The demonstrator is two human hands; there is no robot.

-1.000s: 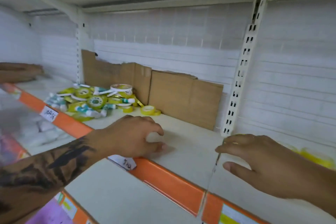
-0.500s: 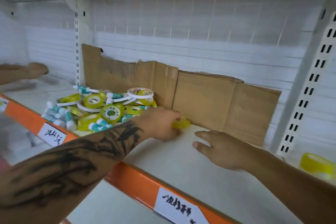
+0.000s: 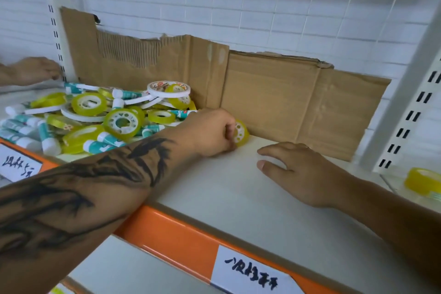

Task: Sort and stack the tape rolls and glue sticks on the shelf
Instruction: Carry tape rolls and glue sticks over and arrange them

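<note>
Head view: your left hand grips a small yellow tape roll, fingers curled round its near rim
Roll's bearing: it stands on edge on the shelf, white spoked core facing right toward your right hand, its axis running roughly along the shelf
Roll's place: just in front of the cardboard backing, right of the pile
Right hand: fingers spread and relaxed, palm down on the shelf, holding nothing
Pile: yellow tape rolls, flat white rings and teal-and-white glue sticks lie jumbled at every angle
Surface: smooth white board with an orange front rail carrying handwritten white labels
Room: white slatted back wall, slotted metal uprights, torn corrugated cardboard
Far left: another person's hand by the upright
Far right: another yellow roll lies in the next bay
</note>
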